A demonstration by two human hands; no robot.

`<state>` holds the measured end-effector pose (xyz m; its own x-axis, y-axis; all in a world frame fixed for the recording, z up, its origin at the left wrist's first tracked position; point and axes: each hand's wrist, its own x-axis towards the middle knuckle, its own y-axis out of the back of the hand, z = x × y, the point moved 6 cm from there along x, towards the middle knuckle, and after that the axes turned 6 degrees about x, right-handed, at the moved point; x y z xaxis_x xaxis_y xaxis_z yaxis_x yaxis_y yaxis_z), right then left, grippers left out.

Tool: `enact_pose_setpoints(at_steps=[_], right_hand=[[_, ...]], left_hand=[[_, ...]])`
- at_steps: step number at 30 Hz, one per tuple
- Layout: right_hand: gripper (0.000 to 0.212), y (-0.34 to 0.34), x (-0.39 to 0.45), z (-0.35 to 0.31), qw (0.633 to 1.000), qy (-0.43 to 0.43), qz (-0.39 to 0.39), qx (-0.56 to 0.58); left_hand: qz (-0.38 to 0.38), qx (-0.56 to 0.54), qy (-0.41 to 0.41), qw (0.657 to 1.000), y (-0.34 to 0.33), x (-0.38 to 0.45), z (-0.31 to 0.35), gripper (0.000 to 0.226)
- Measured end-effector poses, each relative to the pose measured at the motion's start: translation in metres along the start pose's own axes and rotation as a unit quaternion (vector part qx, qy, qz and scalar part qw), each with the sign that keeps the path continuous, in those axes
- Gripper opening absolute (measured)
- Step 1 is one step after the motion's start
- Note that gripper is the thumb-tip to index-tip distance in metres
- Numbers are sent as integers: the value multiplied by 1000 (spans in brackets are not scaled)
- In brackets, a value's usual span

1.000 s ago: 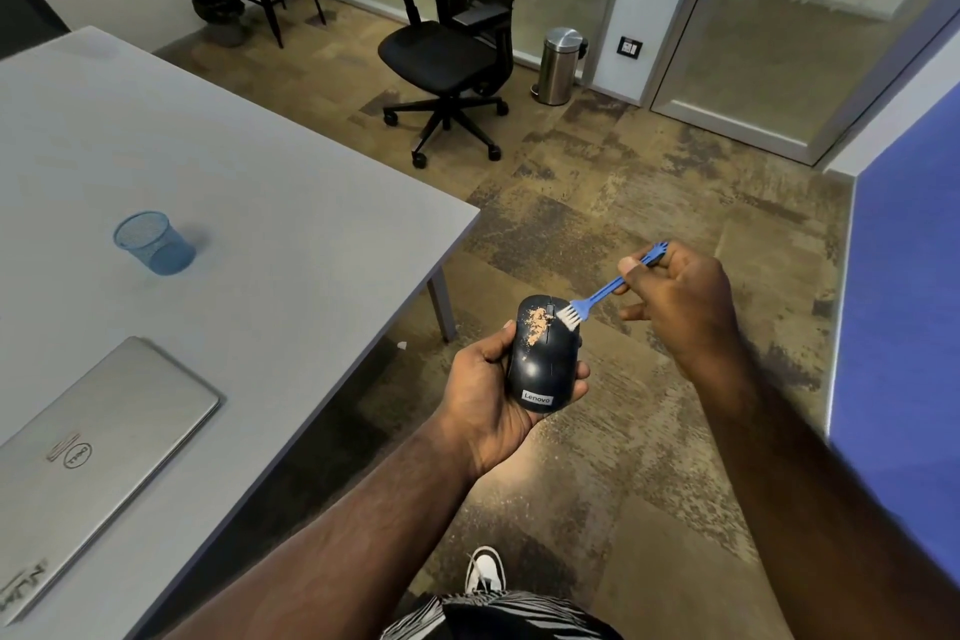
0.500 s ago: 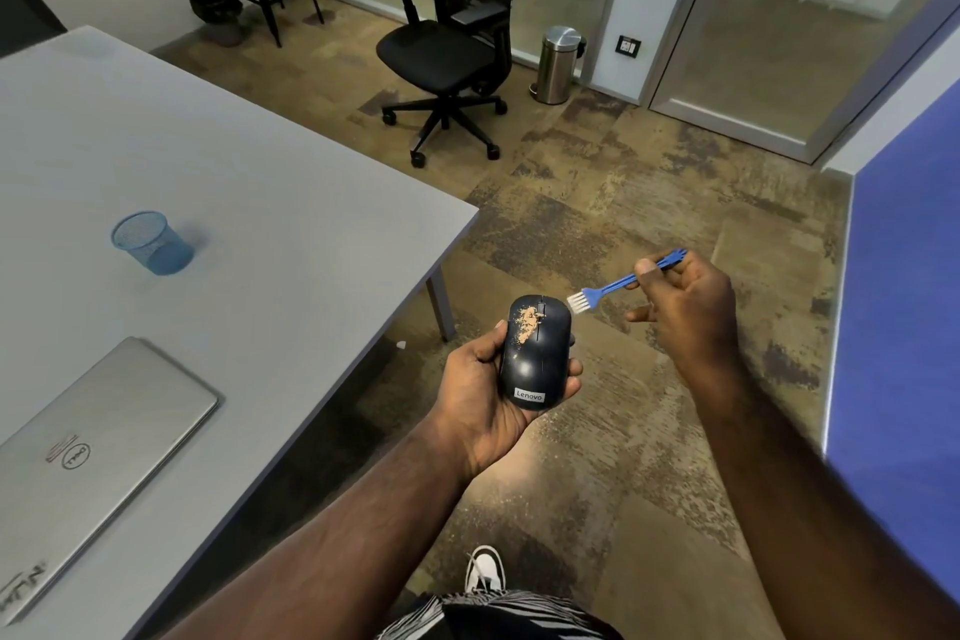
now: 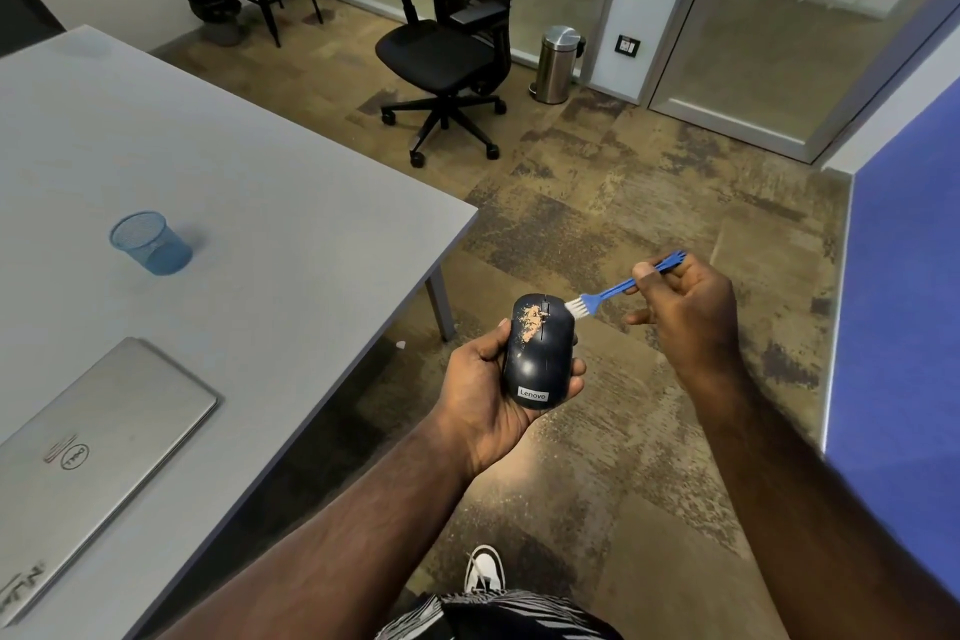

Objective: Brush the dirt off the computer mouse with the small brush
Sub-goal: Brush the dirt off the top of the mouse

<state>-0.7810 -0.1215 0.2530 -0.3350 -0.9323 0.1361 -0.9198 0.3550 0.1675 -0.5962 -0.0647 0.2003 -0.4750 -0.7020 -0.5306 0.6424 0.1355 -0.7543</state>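
Two hands are busy over the floor, just right of the table's (image 3: 363, 244) near corner. The left hand (image 3: 483, 395) cups the mouse (image 3: 540, 353) from below, fingers wrapped round its sides, logo end toward the person. The right hand (image 3: 685, 307) pinches the brush (image 3: 613, 288) by its blue handle, other fingers curled. A second ago the bristles lay on the dirt (image 3: 530, 327); half a second ago they had lifted clear off to the right; now they are back at the mouse's far right edge, touching or just beside it, I cannot tell which. The tan patch on the left button looks about as large as before, so that stroke seems to have shifted little, and the brushing is, I judge, far from finished. A cup (image 3: 150, 244) and a laptop (image 3: 93, 447) sit on the table, well apart from the work.
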Motion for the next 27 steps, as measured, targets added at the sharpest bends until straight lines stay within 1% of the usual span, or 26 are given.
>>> enact_pose_setpoints(at_steps=[1, 3, 4, 7, 9, 11, 15, 18, 22, 24, 27], right_hand=[[16, 2, 1, -2, 1000, 5, 20, -21], [17, 5, 2, -10, 999, 22, 38, -18], [17, 4, 2, -15, 999, 33, 25, -1], [9, -8, -5, -30, 995, 70, -71, 30], [7, -14, -9, -36, 990, 96, -104, -7], [6, -18, -9, -40, 986, 120, -98, -56], [10, -22, -3, -42, 982, 140, -71, -101], [8, -24, 3, -40, 980, 138, -59, -132], [15, -25, 9, -37, 974, 138, -52, -171], [11, -23, 10, -39, 976, 136, -45, -165], [7, -19, 7, -45, 986, 131, -47, -95]], left_hand=[[3, 3, 1, 1000, 0, 0, -1, 56], [7, 8, 2, 1000, 0, 0, -2, 56], [8, 11, 3, 1000, 0, 1, -2, 56], [10, 19, 3, 1000, -2, 1, -2, 56], [11, 20, 4, 1000, -2, 2, -3, 56], [10, 24, 5, 1000, -3, 2, -4, 57], [8, 28, 4, 1000, -3, 1, -3, 56], [5, 30, 5, 1000, -4, 0, -3, 55], [3, 31, 14, 999, -5, -2, -4, 56], [6, 35, 15, 999, -5, -2, -5, 56], [8, 35, 13, 999, -5, -1, -4, 56]])
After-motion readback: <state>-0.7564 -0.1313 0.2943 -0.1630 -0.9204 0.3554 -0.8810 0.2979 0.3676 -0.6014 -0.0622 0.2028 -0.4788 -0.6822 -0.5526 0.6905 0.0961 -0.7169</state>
